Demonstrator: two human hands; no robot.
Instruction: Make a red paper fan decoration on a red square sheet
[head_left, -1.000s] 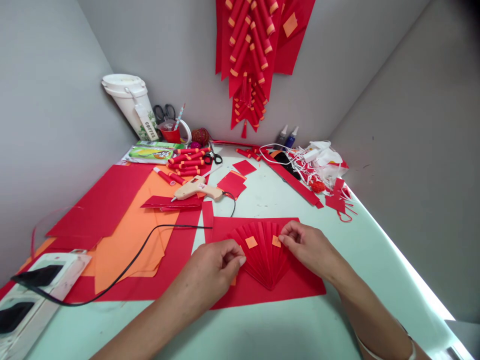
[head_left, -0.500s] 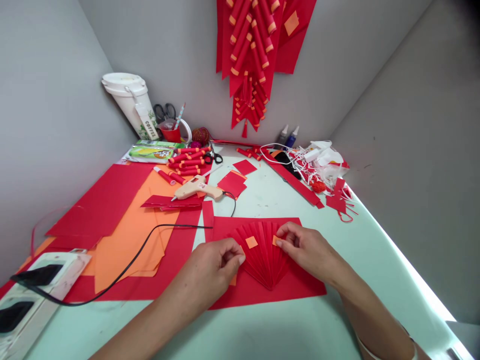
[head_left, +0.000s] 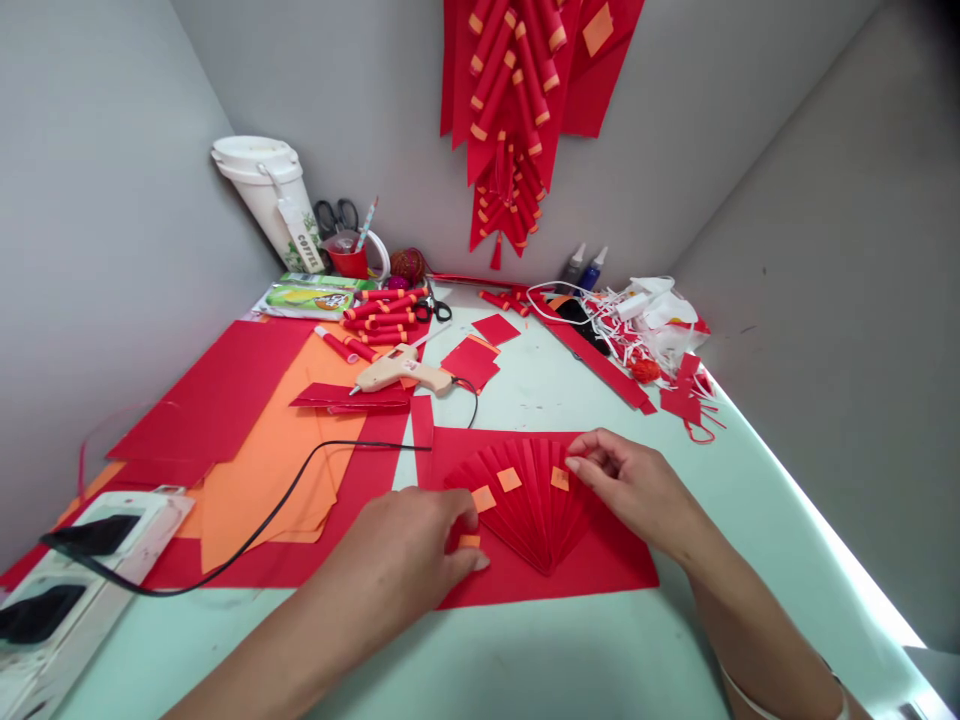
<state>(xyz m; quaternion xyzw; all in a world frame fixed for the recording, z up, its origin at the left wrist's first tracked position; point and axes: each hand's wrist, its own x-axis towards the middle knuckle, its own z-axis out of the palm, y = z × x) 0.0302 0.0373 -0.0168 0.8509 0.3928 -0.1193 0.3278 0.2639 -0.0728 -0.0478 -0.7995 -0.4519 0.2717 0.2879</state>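
Observation:
A pleated red paper fan [head_left: 536,520] lies spread on a red paper sheet [head_left: 622,570]. Three small orange paper squares sit on its folds: a left one [head_left: 484,498], a middle one [head_left: 510,480] and a right one [head_left: 560,478]. My left hand [head_left: 424,540] is beside the fan's left edge, thumb and forefinger apart. Another orange square [head_left: 469,541] shows in the gap between them, apparently lying on the red sheet. At the fan's upper right, my right hand [head_left: 634,490] has its thumb and forefinger slightly apart, just past the right square.
Behind the fan are a hot glue gun [head_left: 405,372], red paper rolls [head_left: 386,318] and scissors [head_left: 433,310]. Orange sheets [head_left: 277,470] and a power strip [head_left: 97,560] with a black cable lie left. Scraps and white cord [head_left: 637,325] are piled right. Red firecracker decorations [head_left: 510,100] hang on the wall.
My right fingers have let go of the right orange square, which stays on the fan. My left fingers have moved off the left square, spreading and shifting down toward the lower one.

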